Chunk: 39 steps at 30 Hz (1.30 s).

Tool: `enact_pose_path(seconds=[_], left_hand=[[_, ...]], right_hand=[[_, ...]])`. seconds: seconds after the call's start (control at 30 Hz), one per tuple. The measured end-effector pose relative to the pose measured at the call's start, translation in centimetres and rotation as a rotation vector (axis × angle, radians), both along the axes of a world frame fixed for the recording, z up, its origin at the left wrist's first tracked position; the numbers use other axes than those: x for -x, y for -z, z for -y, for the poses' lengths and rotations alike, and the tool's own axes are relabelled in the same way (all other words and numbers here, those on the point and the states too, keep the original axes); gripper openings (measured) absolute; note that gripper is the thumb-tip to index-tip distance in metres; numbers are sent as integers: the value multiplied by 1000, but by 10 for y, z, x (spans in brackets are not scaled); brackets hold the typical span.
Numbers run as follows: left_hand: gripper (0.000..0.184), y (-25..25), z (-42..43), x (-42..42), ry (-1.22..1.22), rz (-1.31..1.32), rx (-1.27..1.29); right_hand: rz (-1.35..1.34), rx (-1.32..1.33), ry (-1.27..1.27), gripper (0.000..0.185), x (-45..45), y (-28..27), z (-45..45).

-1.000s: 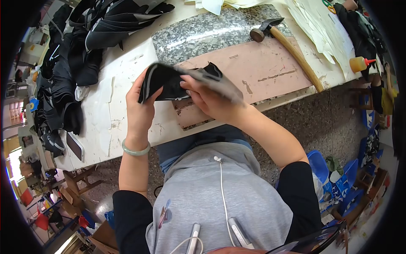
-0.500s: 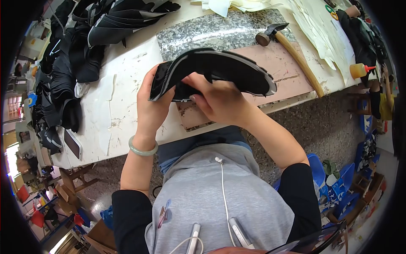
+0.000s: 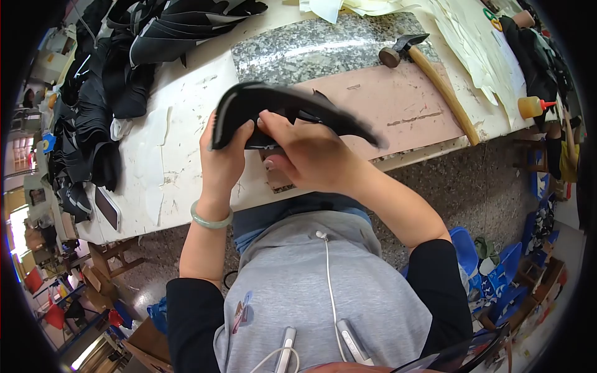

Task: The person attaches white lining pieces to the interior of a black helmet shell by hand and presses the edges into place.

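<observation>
A curved black fabric piece with a grey edge is held up over the table's front edge, its right end blurred. My left hand is closed on its left end, the thumb on the near face and the other fingers hidden behind. My right hand is at its lower middle, fingers bent and pressed to the black material near my left thumb. Beneath and beyond the piece lie a pinkish board and a speckled stone slab.
A hammer rests on the board's right side. Black fabric pieces are heaped at left, near a phone. Pale sheets, a glue bottle and green-handled scissors are at right. A person is at the far right.
Compared with a second ago, both hands and the piece are slightly further right. The black piece opened out to the right, then its right end dipped and drew back a little.
</observation>
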<state>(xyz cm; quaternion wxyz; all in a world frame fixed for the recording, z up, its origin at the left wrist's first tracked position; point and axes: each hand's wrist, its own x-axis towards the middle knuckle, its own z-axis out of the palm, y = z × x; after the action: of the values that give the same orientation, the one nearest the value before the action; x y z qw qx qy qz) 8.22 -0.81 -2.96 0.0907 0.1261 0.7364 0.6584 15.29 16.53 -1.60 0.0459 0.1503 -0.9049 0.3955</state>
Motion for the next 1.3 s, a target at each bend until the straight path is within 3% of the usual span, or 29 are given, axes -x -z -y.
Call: enact_pose_path(seconds=[0.07, 0.17, 0.2, 0.23, 0.3, 0.37, 0.43, 0.53, 0.6, 0.67, 0.83, 0.87, 0.9, 0.93, 0.97, 1.03, 1.1, 1.13, 1.17, 1.3], left_hand=[[30, -3, 1, -2, -22, 26, 53], [33, 0, 4, 0, -1, -37, 58], [34, -3, 5, -2, 48, -179, 142], [35, -6, 5, -3, 97, -320, 227], [35, -5, 5, -5, 58, -258, 208], [33, -8, 0, -9, -12, -136, 100], [31, 2, 8, -6, 48, -283, 213], [29, -1, 7, -5, -21, -147, 196], [30, 0, 5, -6, -21, -307, 223], [30, 3, 6, -6, -6, -390, 237], [33, -1, 4, -12, 14, -176, 116], [34, 1, 9, -9, 37, -108, 138], [39, -7, 11, -8, 58, 209, -88], [42, -27, 15, -9, 121, 231, -60], [45, -46, 17, -13, 187, 261, -29], [51, -32, 22, -12, 366, 41, -351], [52, -32, 22, -7, 278, -480, 32], [46, -34, 18, -8, 324, -416, -48], [24, -41, 13, -9, 376, -388, -204], [19, -45, 18, -13, 525, -349, -164]], right_hand=[[-36, -44, -3, 68, -4, 2, 7], [-72, 123, -74, 65, -9, 4, 0], [-33, 303, -84, 64, -10, 11, 0], [15, 323, -63, 64, -9, 16, -3], [119, 368, -22, 63, -6, 21, -6], [-45, 233, 64, 66, -10, 19, 11], [-70, 52, 138, 69, -12, 10, 28], [-23, 175, 66, 71, -17, 7, 25], [-35, 283, 2, 65, -16, 18, 16], [124, 585, 45, 63, -16, 26, 17], [-48, 5, 157, 54, -7, -19, 36], [-107, -131, 195, 44, -2, -17, 38], [-332, -21, 159, 46, 4, -11, 33], [-449, -7, 25, 37, 10, -8, 23], [-432, 68, 88, 31, 7, -26, 23], [-279, 231, 115, 28, 0, -47, 12], [-50, 664, 168, 24, -10, -44, 4], [86, 831, 218, 28, -16, -46, 2], [103, 872, 197, 30, -22, -43, -3], [120, 1072, 206, 32, -40, -35, -10]])
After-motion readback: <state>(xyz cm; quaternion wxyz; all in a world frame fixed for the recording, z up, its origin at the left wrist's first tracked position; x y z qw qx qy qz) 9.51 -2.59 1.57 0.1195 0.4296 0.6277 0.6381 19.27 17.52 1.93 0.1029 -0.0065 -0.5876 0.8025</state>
